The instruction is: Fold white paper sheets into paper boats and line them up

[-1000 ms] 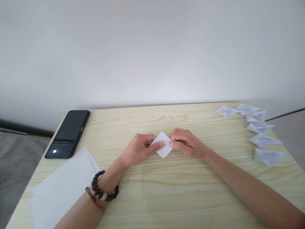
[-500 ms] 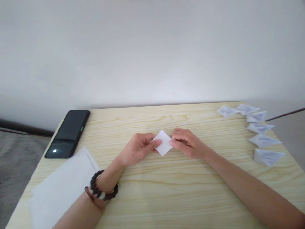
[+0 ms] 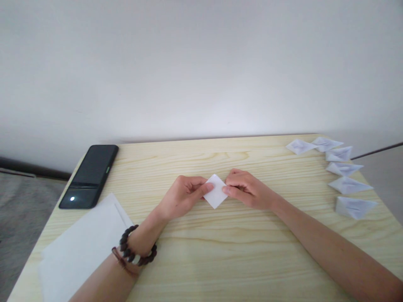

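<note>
A small white folded paper square [image 3: 215, 193] sits point-up like a diamond at the middle of the pale wooden table [image 3: 220, 251]. My left hand [image 3: 184, 196], with a dark bead bracelet on its wrist, pinches the paper's left corner between thumb and fingers. My right hand [image 3: 244, 189] pinches the right corner, fingers curled closed. Both hands rest low on the tabletop with the paper held between them.
A black phone [image 3: 90, 176] lies at the table's far left corner. Flat white paper sheets [image 3: 78, 251] lie at the near left. Several folded white paper shapes [image 3: 341, 174] are lined up along the right edge. A plain white wall stands behind.
The paper diamond has shifted slightly and my left thumb has slid back toward its left corner. Both hands stay in nearly the same place.
</note>
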A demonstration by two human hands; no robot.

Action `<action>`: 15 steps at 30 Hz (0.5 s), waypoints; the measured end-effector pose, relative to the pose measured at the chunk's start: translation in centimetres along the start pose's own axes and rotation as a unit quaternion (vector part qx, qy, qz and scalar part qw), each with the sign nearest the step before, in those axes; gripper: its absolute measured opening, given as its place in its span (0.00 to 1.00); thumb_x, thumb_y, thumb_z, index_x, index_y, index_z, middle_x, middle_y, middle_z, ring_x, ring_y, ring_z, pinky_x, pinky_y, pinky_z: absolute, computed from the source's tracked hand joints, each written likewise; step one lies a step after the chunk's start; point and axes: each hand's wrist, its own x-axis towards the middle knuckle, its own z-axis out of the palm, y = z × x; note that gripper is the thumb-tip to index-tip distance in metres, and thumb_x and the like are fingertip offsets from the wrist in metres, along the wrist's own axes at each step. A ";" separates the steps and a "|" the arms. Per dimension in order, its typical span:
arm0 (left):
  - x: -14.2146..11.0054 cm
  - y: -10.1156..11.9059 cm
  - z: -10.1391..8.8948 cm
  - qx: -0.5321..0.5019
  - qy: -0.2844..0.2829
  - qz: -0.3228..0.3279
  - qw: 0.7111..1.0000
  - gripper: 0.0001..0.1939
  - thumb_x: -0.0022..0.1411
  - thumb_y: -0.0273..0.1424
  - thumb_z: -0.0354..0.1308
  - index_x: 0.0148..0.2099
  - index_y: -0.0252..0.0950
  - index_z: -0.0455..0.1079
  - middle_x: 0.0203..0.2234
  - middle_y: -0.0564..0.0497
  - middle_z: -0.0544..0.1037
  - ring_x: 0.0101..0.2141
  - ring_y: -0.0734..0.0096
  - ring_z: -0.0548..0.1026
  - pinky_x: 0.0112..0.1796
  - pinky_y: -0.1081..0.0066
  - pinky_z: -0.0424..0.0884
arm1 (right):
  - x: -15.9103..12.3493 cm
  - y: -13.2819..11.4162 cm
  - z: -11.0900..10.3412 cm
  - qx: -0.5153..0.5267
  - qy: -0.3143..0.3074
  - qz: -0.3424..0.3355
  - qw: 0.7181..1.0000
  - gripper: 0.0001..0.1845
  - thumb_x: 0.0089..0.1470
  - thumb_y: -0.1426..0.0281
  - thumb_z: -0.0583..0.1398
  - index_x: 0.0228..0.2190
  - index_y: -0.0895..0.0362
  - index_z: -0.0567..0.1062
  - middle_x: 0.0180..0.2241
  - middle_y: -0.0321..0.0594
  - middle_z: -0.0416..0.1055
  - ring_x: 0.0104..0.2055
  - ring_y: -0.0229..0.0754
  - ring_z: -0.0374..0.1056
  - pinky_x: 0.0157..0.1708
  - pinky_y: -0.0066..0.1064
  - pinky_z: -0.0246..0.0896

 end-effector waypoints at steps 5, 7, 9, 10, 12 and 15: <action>0.2 -0.4 0.3 -0.069 0.045 0.012 0.997 0.16 0.57 0.40 0.60 0.41 0.31 0.71 0.29 0.50 0.77 0.28 0.73 0.72 0.28 0.77 0.66 | 0.0 -0.1 0.2 0.004 0.049 0.057 0.997 0.20 0.62 0.63 0.50 0.20 0.55 0.56 0.18 0.29 0.51 0.22 0.33 0.50 0.25 0.27 0.46; 0.4 -0.5 0.4 -0.071 0.063 0.016 0.995 0.16 0.56 0.39 0.62 0.40 0.31 0.69 0.29 0.50 0.77 0.29 0.73 0.73 0.30 0.76 0.68 | 0.0 -0.1 0.4 -0.010 0.054 0.060 0.997 0.19 0.62 0.62 0.51 0.21 0.56 0.58 0.18 0.29 0.53 0.22 0.33 0.51 0.25 0.27 0.46; 0.4 -0.6 0.5 -0.057 0.089 0.020 0.994 0.15 0.57 0.40 0.61 0.37 0.32 0.69 0.29 0.50 0.76 0.30 0.72 0.73 0.31 0.75 0.68 | 0.0 -0.1 0.5 -0.020 0.046 0.050 0.998 0.17 0.61 0.61 0.52 0.23 0.56 0.61 0.20 0.30 0.56 0.23 0.34 0.54 0.27 0.28 0.49; 0.4 -0.7 0.5 -0.053 0.098 0.025 0.993 0.15 0.57 0.40 0.60 0.36 0.32 0.69 0.29 0.50 0.76 0.30 0.72 0.73 0.32 0.74 0.69 | 0.0 0.0 0.6 -0.012 0.048 0.048 0.998 0.15 0.60 0.61 0.53 0.26 0.56 0.64 0.21 0.32 0.59 0.25 0.34 0.56 0.28 0.28 0.51; 0.4 -0.7 0.5 -0.031 0.096 0.024 0.995 0.14 0.57 0.39 0.59 0.36 0.31 0.69 0.29 0.50 0.75 0.30 0.72 0.72 0.31 0.73 0.69 | -0.1 0.0 0.8 0.018 0.075 0.060 0.995 0.11 0.59 0.61 0.55 0.35 0.56 0.67 0.27 0.35 0.66 0.28 0.36 0.61 0.29 0.28 0.55; 0.2 -0.7 0.5 0.033 0.072 0.008 0.997 0.12 0.57 0.37 0.58 0.33 0.31 0.69 0.24 0.52 0.72 0.25 0.74 0.69 0.26 0.75 0.64 | -0.1 0.0 0.9 0.039 0.127 0.078 0.988 0.15 0.57 0.63 0.57 0.45 0.56 0.65 0.35 0.39 0.70 0.30 0.35 0.64 0.30 0.27 0.59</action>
